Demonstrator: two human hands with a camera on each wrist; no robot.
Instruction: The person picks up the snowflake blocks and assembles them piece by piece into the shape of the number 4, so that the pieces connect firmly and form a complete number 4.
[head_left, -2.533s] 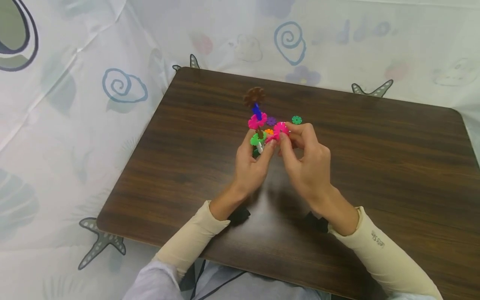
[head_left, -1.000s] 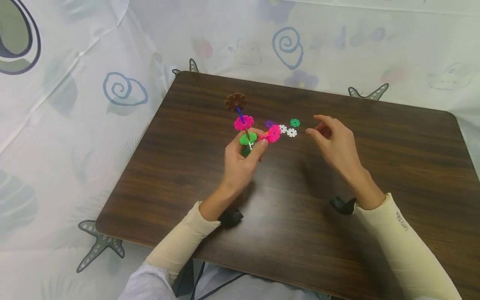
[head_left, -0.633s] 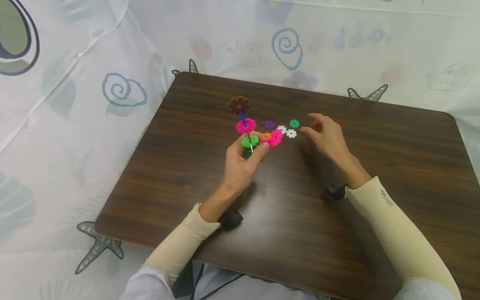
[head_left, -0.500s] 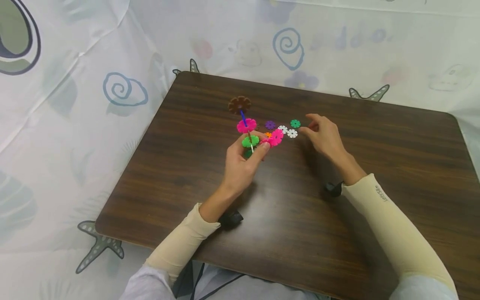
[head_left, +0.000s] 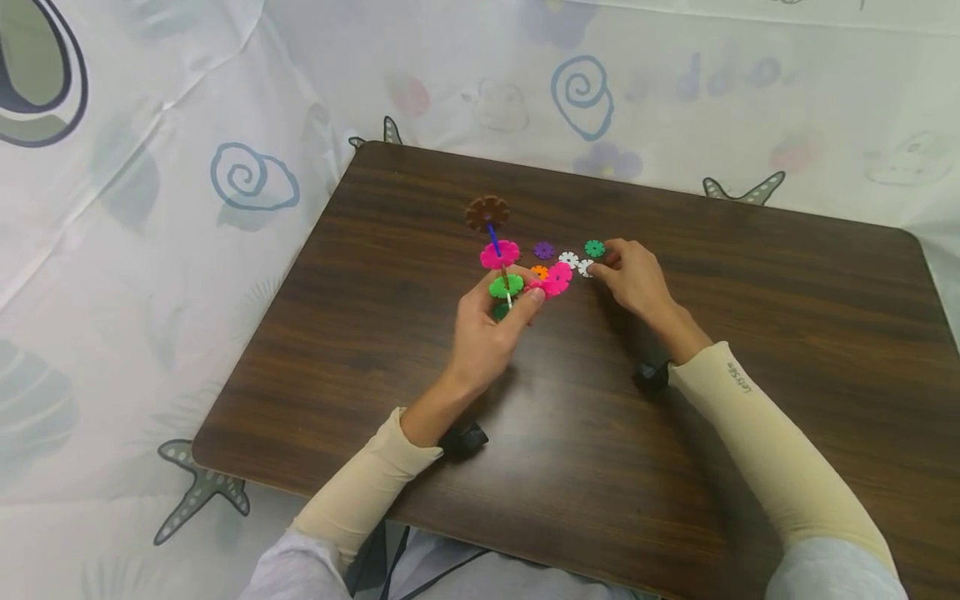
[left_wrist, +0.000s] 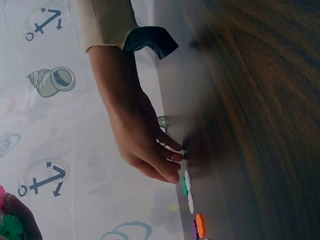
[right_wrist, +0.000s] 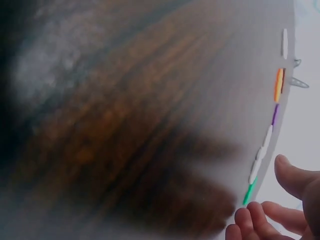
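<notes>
My left hand point(head_left: 487, 329) holds, above the table, a chain of slotted snowflake discs. In it a brown disc point(head_left: 487, 214) is at the top, then a blue disc seen edge-on, a pink disc point(head_left: 500, 254) and a light green disc point(head_left: 506, 286). Two more pink discs point(head_left: 558, 277) stick out to the right by the thumb. Thumb and fingers apart, my right hand point(head_left: 637, 279) hovers by a white disc point(head_left: 585, 267) and a green disc point(head_left: 595, 248). In the right wrist view nothing shows between its thumb and fingers point(right_wrist: 242, 217).
Other loose discs lie on the dark wooden table point(head_left: 360, 333): purple point(head_left: 543, 250), orange point(head_left: 539, 272) and another white disc point(head_left: 568, 261). In the right wrist view a further white disc point(right_wrist: 285, 44) lies apart. Patterned cloth point(head_left: 465, 50) hangs behind the table.
My right hand let go of the pink disc at the chain, moved away to the right, then came back left to the loose white and green discs. The left hand keeps the chain, shifting slightly.
</notes>
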